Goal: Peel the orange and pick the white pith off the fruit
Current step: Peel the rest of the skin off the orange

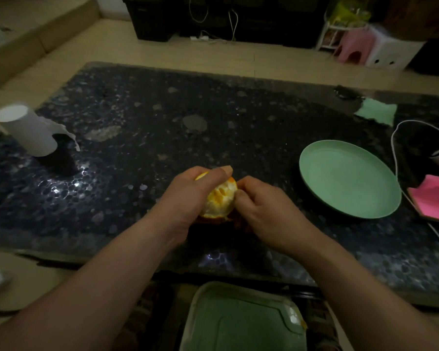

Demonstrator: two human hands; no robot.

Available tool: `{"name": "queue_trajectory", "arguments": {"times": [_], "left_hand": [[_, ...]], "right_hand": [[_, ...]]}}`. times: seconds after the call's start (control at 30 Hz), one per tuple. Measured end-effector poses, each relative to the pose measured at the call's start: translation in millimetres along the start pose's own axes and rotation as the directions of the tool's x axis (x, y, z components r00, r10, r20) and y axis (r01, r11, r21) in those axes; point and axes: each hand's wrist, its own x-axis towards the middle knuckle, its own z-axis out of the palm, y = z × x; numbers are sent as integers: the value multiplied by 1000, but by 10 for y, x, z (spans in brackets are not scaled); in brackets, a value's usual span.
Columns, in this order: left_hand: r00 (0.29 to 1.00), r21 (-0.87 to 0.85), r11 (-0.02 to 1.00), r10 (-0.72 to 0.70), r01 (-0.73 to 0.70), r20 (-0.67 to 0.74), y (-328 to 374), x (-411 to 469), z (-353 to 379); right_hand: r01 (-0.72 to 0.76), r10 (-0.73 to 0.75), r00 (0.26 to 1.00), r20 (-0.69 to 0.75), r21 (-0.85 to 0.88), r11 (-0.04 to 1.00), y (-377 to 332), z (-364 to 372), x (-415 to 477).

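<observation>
A partly peeled orange sits between my two hands just above the dark speckled table. Its top shows pale flesh and white pith, while orange rind still wraps the lower part. My left hand grips the fruit from the left, fingers curled over its top. My right hand pinches at the orange's right edge, thumb and fingertips pressed together on peel or pith; which of the two I cannot tell. The underside of the fruit is hidden by my hands.
A green plate lies to the right. A paper roll stands at the left. A pink object, a white cable and a green cloth are at the far right. A green bin sits below the table's near edge.
</observation>
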Motion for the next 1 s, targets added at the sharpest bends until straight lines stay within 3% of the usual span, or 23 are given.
{"name": "queue_trajectory", "arguments": {"times": [0.13, 0.27, 0.57, 0.7, 0.83, 0.9, 1.0], "left_hand": [[992, 163, 981, 117, -110, -38, -55, -9, 30], [984, 221, 963, 172, -156, -53, -121, 10, 64], [991, 120, 986, 125, -118, -56, -91, 80, -8], [984, 197, 967, 171, -159, -48, -83, 25, 23], [977, 237, 951, 210, -196, -34, -65, 9, 7], [989, 93, 985, 145, -143, -18, -9, -21, 6], [997, -247, 967, -55, 64, 45, 134, -78, -21]], "right_hand": [[-63, 54, 992, 111, 81, 995, 14, -13, -1], [-26, 23, 997, 70, 46, 999, 31, 0, -7], [-29, 20, 997, 75, 131, 991, 28, 44, -6], [-10, 10, 1000, -4, 34, 999, -3, 47, -12], [-5, 7, 1000, -30, 83, 997, -15, 66, -36], [-61, 74, 996, -49, 213, 975, -4, 79, -11], [-187, 247, 968, -41, 537, 823, 33, 50, 59]]}}
